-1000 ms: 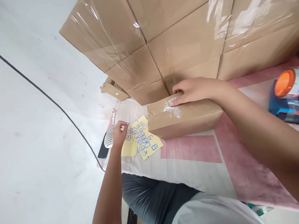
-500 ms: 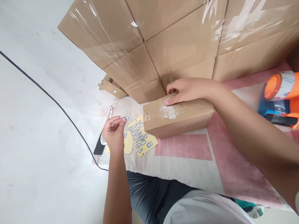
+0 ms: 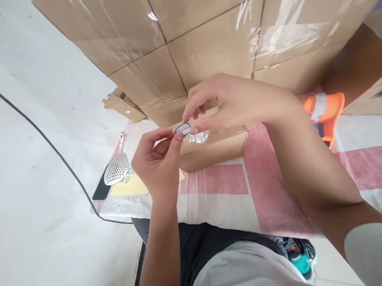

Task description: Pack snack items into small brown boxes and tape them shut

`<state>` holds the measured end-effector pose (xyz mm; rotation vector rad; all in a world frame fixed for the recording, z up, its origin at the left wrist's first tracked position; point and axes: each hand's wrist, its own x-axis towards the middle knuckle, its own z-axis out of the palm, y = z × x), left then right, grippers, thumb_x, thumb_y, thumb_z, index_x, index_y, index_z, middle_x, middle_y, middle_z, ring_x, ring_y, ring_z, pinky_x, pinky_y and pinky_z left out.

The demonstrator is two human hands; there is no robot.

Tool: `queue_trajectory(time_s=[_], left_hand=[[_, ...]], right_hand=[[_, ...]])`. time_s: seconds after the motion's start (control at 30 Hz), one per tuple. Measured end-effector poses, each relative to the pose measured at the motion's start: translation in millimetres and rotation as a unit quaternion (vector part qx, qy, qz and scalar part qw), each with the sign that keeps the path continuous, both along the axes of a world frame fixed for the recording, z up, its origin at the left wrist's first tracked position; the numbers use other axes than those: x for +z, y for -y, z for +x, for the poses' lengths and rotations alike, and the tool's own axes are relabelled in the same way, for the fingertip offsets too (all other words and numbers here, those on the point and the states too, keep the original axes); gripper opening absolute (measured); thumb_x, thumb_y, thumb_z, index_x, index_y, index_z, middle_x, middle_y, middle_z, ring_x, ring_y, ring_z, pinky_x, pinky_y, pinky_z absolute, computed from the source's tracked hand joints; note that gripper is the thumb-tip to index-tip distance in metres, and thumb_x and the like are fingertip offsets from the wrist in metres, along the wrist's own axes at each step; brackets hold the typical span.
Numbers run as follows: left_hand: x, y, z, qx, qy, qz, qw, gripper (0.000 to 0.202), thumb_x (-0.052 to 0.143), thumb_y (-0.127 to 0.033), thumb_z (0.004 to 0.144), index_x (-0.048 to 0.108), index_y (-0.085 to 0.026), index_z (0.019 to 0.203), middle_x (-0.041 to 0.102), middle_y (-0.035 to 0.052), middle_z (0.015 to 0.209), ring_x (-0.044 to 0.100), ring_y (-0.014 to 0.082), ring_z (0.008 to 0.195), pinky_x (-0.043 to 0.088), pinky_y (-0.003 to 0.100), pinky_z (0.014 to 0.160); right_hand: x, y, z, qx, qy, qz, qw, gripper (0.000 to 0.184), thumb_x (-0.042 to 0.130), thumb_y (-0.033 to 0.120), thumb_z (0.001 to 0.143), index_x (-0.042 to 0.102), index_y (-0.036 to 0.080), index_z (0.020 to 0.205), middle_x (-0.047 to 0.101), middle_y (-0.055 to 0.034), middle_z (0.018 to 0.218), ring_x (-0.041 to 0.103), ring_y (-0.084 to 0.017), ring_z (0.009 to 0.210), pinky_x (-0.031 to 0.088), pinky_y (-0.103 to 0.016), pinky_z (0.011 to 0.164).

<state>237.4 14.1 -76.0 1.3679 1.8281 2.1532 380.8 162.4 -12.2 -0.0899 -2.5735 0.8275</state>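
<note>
A small white sticker label with a blue border and handwriting on it is pinched between the thumb and forefinger of my left hand. Just to its right is my right hand, its thumb and forefinger apart at the label's edge; whether they touch it I cannot tell. Below both hands lies a long cardboard box with shiny clear tape on its top. The yellow sticker sheets are partly hidden behind my left hand.
Wrapped cardboard boxes are stacked behind. A small opened box, a white perforated scoop-shaped thing and a black flat object are at left. An orange tape dispenser stands right. A black cable runs along the left.
My left hand has brought the label rightward and up, over the box. My right hand has lifted off the box's taped top and moved to the label. The view has shifted.
</note>
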Motion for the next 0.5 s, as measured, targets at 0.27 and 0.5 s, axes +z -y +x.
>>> queue_trajectory(time_s=[0.27, 0.5], left_hand=[[-5.6, -1, 0, 0.024, -0.121, -0.070, 0.990, 0.023, 0.076, -0.030, 0.087, 0.069, -0.027, 0.108, 0.072, 0.0024, 0.108, 0.073, 0.0223, 0.108, 0.062, 0.042, 0.100], [-30.4, -24, -68, 0.012, -0.175, -0.337, 0.925, 0.049, 0.073, -0.048, 0.086, 0.069, -0.032, 0.132, 0.047, 0.0054, 0.160, 0.036, 0.0334, 0.153, 0.020, 0.057, 0.130]], right_hand=[[3.0, 14, 23, -0.086, -0.040, 0.057, 0.994, 0.018, 0.063, 0.026, 0.092, 0.072, 0.017, 0.079, 0.066, 0.0003, 0.076, 0.053, -0.013, 0.076, 0.037, -0.028, 0.068], [-24.7, -25, 75, -0.155, 0.018, 0.038, 0.987, 0.011, 0.063, 0.018, 0.089, 0.073, 0.016, 0.086, 0.063, 0.0038, 0.074, 0.052, -0.009, 0.070, 0.036, -0.026, 0.067]])
